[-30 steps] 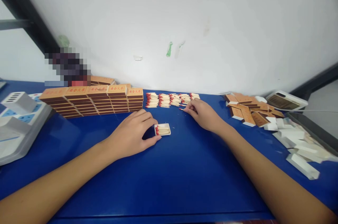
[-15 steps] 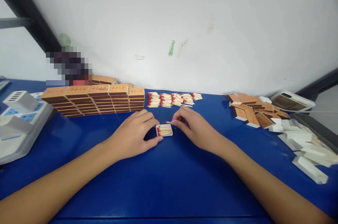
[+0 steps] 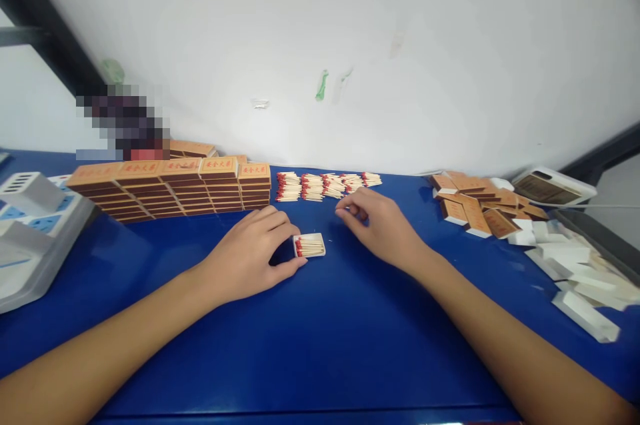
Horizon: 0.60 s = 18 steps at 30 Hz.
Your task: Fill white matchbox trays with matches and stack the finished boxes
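My left hand (image 3: 255,248) rests on the blue table, its thumb and index finger closed on the left end of a small white matchbox tray (image 3: 320,238). Matches (image 3: 311,248) lie side by side in the tray, red heads to the left. To the right of the tray and a little behind it, my right hand (image 3: 373,221) hovers with its fingers curled and thumb and index tips together. No match shows between those fingertips. Just beyond that hand, several small piles of loose matches (image 3: 312,187) lie in a row along the wall.
Stacked orange matchboxes (image 3: 200,188) form a low wall at the back left. A power strip with plugs (image 3: 43,231) stands on the far left. On the right lie loose matchbox sleeves (image 3: 475,201), white trays (image 3: 580,271) and a phone-like device (image 3: 555,186).
My right hand has drawn back from the tray, up and to the right. The match that stuck out of its fingers no longer shows there. My left hand keeps the tray in place.
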Motion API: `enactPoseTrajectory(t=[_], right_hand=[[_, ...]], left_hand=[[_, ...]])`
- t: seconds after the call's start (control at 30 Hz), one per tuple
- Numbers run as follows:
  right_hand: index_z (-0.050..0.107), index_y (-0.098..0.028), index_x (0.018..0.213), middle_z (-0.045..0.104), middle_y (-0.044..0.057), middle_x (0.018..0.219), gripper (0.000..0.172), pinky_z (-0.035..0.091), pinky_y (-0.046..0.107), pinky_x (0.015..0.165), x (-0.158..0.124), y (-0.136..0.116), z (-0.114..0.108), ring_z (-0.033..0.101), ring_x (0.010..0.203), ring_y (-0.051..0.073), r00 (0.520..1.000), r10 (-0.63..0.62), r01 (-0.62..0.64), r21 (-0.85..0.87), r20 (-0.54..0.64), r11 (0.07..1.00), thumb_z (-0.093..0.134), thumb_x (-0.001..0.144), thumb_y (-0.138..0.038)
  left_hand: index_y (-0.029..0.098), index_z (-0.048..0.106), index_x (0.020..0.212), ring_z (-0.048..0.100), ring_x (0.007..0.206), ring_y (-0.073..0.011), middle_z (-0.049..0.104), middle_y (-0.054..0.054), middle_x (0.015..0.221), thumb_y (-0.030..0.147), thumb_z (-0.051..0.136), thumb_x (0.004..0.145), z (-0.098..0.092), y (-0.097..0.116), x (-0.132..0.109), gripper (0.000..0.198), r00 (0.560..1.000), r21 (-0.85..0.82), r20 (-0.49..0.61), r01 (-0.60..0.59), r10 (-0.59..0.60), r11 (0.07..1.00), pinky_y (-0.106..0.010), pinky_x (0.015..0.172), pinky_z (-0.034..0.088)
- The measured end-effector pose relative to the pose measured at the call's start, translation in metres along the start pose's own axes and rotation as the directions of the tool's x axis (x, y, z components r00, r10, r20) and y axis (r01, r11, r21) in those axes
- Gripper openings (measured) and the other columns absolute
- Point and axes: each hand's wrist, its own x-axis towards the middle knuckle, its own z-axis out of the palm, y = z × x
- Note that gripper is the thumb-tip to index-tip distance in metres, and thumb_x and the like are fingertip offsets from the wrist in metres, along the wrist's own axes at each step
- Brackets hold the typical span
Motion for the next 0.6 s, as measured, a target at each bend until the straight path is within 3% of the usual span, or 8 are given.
enactPoseTrajectory(t=[0.13, 0.23, 0.43, 0.6], right_hand=[[0.065, -0.020, 0.090, 0.066, 0.007, 0.089, 0.008, 0.045, 0.036, 0.076, 0.007, 0.033, 0.000, 0.060, 0.084, 0.023, 0.993, 0.120, -0.119, -0.124, 0.005, 0.985, 0.065, 0.097, -0.023], [0.061, -0.021, 0.084, 0.066, 0.007, 0.086, 0.015, 0.044, 0.035, 0.073, 0.008, 0.035, -0.002, 0.059, 0.081, 0.023, 0.989, 0.136, -0.129, -0.109, 0.055, 0.986, 0.060, 0.099, -0.022], [0.063, -0.023, 0.094, 0.066, 0.004, 0.089, 0.013, 0.047, 0.033, 0.074, -0.003, -0.020, -0.001, 0.059, 0.082, 0.020, 0.991, -0.025, 0.011, 0.108, 0.130, 0.994, 0.057, 0.105, -0.025], [0.064, -0.021, 0.096, 0.066, 0.006, 0.095, 0.011, 0.049, 0.036, 0.080, -0.012, -0.052, 0.011, 0.059, 0.092, 0.022, 0.971, -0.167, 0.154, 0.086, 0.171, 0.984, 0.057, 0.104, -0.018]], left_hand=[[0.017, 0.070, 0.115, 0.063, 0.101, -0.0270, 0.070, -0.008, 0.103, 0.040, 0.069, 0.099, 0.000, 0.000, -0.001, 0.028, 1.000, 0.002, 0.007, -0.001, 0.001, 1.000, -0.044, 0.092, 0.054], [0.018, 0.070, 0.114, 0.063, 0.101, -0.0271, 0.069, -0.008, 0.103, 0.041, 0.069, 0.099, 0.000, 0.000, -0.001, 0.027, 1.000, 0.000, 0.008, 0.000, 0.000, 1.000, -0.045, 0.092, 0.054], [0.017, 0.070, 0.116, 0.064, 0.102, -0.0278, 0.070, -0.008, 0.103, 0.040, 0.069, 0.099, -0.001, 0.000, -0.001, 0.029, 1.000, -0.001, 0.000, 0.009, -0.009, 1.000, -0.045, 0.092, 0.054], [0.019, 0.070, 0.113, 0.063, 0.101, -0.0273, 0.070, -0.008, 0.103, 0.040, 0.069, 0.099, -0.001, -0.001, 0.000, 0.026, 1.000, -0.012, 0.004, 0.006, -0.006, 1.000, -0.044, 0.091, 0.054]])
